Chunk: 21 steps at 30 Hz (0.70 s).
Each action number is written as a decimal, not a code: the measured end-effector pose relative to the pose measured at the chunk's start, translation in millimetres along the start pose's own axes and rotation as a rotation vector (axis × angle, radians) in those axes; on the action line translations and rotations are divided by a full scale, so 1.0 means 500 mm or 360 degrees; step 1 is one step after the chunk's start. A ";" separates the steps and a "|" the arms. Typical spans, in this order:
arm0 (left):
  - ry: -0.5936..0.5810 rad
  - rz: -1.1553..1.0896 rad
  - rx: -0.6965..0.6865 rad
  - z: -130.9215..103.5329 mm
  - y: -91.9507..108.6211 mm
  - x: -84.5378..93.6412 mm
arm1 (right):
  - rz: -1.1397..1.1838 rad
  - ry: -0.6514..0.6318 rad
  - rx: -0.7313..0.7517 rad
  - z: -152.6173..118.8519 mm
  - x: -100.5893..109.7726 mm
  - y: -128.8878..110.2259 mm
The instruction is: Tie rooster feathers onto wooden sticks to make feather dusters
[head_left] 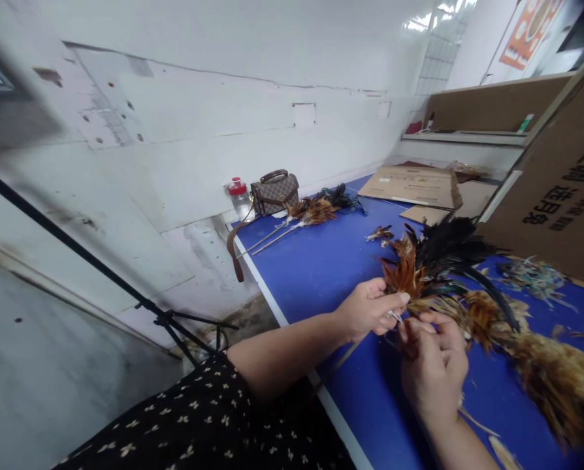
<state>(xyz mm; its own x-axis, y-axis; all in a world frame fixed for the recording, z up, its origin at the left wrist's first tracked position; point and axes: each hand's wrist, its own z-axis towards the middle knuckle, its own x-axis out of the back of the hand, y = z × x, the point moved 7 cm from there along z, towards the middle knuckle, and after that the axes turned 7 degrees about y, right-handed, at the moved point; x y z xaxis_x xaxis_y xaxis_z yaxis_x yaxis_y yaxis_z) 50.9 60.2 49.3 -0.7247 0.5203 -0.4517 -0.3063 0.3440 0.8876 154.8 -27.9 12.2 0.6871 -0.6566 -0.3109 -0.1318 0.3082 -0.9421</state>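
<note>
My left hand [370,310] is closed around the base of a feather bundle [407,267] on a thin stick, its thumb pressed near the quills. Brown-orange feathers and long black ones fan out above that hand. Right beside it, my right hand [434,356] is pinched at a thin white strand or quill by the bundle's base; what lies between its fingertips is too small to name. More brown and golden feathers [556,372] lie to the right on the blue table [302,277].
At the table's far end are a brown patterned handbag [275,194], a red-lidded bottle [240,198] and feather bundles on sticks [316,211]. Flat cardboard [409,185] lies at the back, with a large cardboard box [556,176] at right. A black tripod [159,313] stands left.
</note>
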 end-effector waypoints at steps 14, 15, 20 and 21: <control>0.0119 0.0159 0.0099 0.007 -0.004 -0.001 | -0.0194 0.0005 0.0077 0.007 0.002 -0.010; 0.0077 0.0134 0.0116 0.006 -0.005 -0.003 | -0.0191 0.0012 0.0079 0.010 0.006 -0.011; 0.0057 0.0056 0.0119 0.007 -0.008 0.010 | -0.0172 0.0006 0.0020 0.018 0.016 0.000; 0.0086 0.0048 0.0114 0.008 -0.009 0.015 | -0.0200 -0.0012 0.0025 0.017 0.014 0.003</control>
<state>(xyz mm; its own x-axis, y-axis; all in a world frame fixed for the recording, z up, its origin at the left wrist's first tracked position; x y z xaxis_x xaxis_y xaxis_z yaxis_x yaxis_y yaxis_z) 49.4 65.5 41.7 -0.7657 0.4889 -0.4179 -0.2404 0.3852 0.8910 165.4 -26.3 9.5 0.7030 -0.6854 -0.1896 -0.0333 0.2346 -0.9715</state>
